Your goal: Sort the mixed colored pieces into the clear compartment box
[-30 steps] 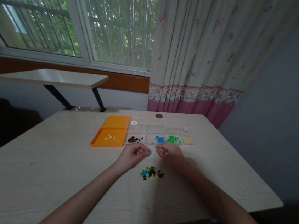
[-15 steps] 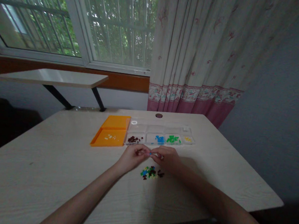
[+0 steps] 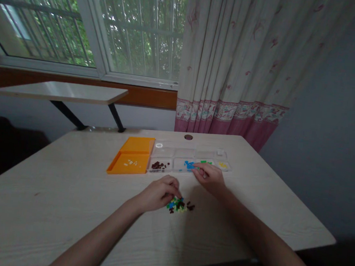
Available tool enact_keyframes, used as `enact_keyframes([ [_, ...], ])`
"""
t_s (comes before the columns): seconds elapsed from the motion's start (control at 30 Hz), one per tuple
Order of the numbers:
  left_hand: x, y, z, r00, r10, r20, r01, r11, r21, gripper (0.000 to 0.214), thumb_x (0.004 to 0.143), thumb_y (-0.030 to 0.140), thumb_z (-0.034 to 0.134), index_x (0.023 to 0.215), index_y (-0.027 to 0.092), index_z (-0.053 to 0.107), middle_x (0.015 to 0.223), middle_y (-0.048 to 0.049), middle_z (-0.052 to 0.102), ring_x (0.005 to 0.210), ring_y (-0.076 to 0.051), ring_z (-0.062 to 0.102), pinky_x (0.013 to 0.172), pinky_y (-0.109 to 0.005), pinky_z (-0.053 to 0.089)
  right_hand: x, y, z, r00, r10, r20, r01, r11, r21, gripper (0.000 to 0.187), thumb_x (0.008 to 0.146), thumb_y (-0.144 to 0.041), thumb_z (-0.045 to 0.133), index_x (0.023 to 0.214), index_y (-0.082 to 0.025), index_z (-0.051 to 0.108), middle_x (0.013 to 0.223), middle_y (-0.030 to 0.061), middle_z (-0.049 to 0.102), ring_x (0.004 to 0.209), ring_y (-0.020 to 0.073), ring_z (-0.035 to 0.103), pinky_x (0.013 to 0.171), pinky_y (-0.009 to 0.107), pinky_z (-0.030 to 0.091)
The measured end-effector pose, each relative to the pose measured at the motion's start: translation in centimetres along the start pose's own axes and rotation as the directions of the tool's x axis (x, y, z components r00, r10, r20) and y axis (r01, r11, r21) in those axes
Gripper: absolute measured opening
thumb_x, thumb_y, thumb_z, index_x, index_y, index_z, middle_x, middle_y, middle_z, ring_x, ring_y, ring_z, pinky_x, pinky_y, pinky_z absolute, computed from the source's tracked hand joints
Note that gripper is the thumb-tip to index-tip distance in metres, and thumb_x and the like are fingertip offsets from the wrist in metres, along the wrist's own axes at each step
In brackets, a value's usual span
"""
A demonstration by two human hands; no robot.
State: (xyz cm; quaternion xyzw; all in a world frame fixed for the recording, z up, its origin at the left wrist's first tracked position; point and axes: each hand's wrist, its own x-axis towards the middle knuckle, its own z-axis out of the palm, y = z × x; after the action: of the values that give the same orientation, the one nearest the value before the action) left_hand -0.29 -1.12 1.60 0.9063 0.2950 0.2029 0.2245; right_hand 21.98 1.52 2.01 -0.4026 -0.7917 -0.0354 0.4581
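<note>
My left hand (image 3: 161, 193) is low over the table, thumb and forefinger closed together at the upper edge of a small pile of mixed plastic pieces (image 3: 178, 205) in green, blue, brown and pale yellow. What its fingertips grip, if anything, is too small to make out. My right hand (image 3: 209, 178) reaches over the front of a clear compartment tray (image 3: 181, 152). Its thumb and forefinger come together beside the blue pieces (image 3: 188, 165), and anything pinched there cannot be told apart. The hand partly covers the green pieces (image 3: 206, 162).
Brown pieces (image 3: 159, 165) and yellow pieces (image 3: 223, 165) lie in other tray compartments. Left of the tray is an orange open case (image 3: 138, 146) with several white pieces (image 3: 132, 162). A raised shelf (image 3: 61, 91) stands at the table's back left, before the window.
My hands were together above the pile with a tiny blue piece between their fingers. Now they are apart: the left has come down to the pile, the right has moved forward to the tray.
</note>
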Motion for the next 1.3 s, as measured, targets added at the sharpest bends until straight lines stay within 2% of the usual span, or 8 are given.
enact_keyframes([
  [0.17,0.0,0.1,-0.1,0.999,-0.031,0.007,0.03,0.997,0.072,0.041,0.066,0.0,0.045,0.09,0.025,0.068,0.092,-0.0035,0.056,0.091,-0.016,0.051,0.082,-0.026,0.041,0.1,-0.2,-0.3,1.0,0.012,-0.014,-0.012,1.0,-0.011,0.02,0.081,-0.032,0.053,0.085,-0.02,0.067,0.057,-0.0004,0.06,0.053,0.0098,0.054,0.06,0.02,0.043],
  [0.47,-0.1,-0.4,-0.6,0.998,-0.034,-0.058,0.043,0.984,0.173,0.025,0.073,0.006,0.046,0.085,0.019,0.063,0.089,-0.0048,0.058,0.089,-0.017,0.052,0.081,-0.027,0.041,0.0,0.2,-0.2,1.0,0.012,0.002,-0.012,1.0,-0.005,0.022,0.082,-0.033,0.051,0.086,-0.019,0.067,0.057,0.0001,0.058,0.054,0.0101,0.054,0.061,0.021,0.043],
  [0.6,-0.1,-0.7,-0.7,0.994,-0.066,-0.083,0.082,0.977,0.198,0.022,0.075,0.009,0.045,0.085,0.018,0.062,0.088,-0.0056,0.059,0.089,-0.018,0.053,0.081,-0.028,0.042,0.0,1.1,0.4,0.992,0.099,0.076,-0.097,0.995,-0.021,0.023,0.082,-0.034,0.051,0.089,-0.019,0.066,0.061,0.0007,0.06,0.057,0.0106,0.053,0.061,0.02,0.042],
  [0.73,-0.1,-0.9,-0.7,0.994,-0.082,-0.074,0.096,0.971,0.218,0.022,0.075,0.011,0.046,0.087,0.018,0.063,0.087,-0.0056,0.059,0.088,-0.018,0.053,0.08,-0.027,0.043,0.1,2.2,1.2,0.961,0.205,0.184,-0.192,0.978,-0.087,0.022,0.081,-0.033,0.051,0.09,-0.019,0.066,0.062,0.0005,0.059,0.06,0.0119,0.054,0.06,0.021,0.041],
  [0.93,0.0,-1.0,-0.6,0.995,-0.081,-0.063,0.093,0.972,0.217,0.018,0.075,0.015,0.051,0.086,0.02,0.064,0.085,-0.0049,0.06,0.087,-0.018,0.054,0.079,-0.027,0.042,0.4,2.5,1.6,0.918,0.274,0.286,-0.242,0.96,-0.144,0.025,0.08,-0.03,0.054,0.099,-0.02,0.065,0.066,0.0007,0.062,0.061,0.013,0.054,0.061,0.022,0.04],
  [1.03,0.0,-1.0,-0.5,0.995,-0.076,-0.057,0.086,0.974,0.211,0.015,0.076,0.018,0.052,0.084,0.02,0.065,0.084,-0.0044,0.06,0.086,-0.018,0.054,0.078,-0.027,0.042,0.1,1.9,1.5,0.91,0.237,0.339,-0.208,0.971,-0.119,0.02,0.08,-0.03,0.053,0.092,-0.021,0.066,0.065,0.0002,0.062,0.06,0.0127,0.055,0.059,0.022,0.039],
  [1.13,0.0,-1.0,-0.3,0.996,-0.063,-0.064,0.074,0.978,0.197,0.015,0.077,0.017,0.051,0.082,0.02,0.064,0.082,-0.0041,0.061,0.085,-0.017,0.054,0.077,-0.026,0.042,-0.5,0.7,1.5,0.9,0.149,0.411,-0.132,0.989,-0.069,0.014,0.079,-0.028,0.055,0.082,-0.023,0.067,0.066,-0.0007,0.064,0.06,0.0116,0.055,0.058,0.021,0.039],
  [1.3,0.1,-0.7,-0.2,0.99,-0.053,-0.134,0.075,0.983,0.169,0.013,0.077,0.017,0.051,0.08,0.019,0.063,0.083,-0.0049,0.061,0.085,-0.017,0.055,0.077,-0.027,0.043,-1.6,-1.3,1.9,0.871,-0.03,0.49,0.038,0.999,-0.005,0.015,0.076,-0.033,0.06,0.084,-0.023,0.067,0.059,-0.0023,0.062,0.055,0.0107,0.055,0.056,0.02,0.037],
])
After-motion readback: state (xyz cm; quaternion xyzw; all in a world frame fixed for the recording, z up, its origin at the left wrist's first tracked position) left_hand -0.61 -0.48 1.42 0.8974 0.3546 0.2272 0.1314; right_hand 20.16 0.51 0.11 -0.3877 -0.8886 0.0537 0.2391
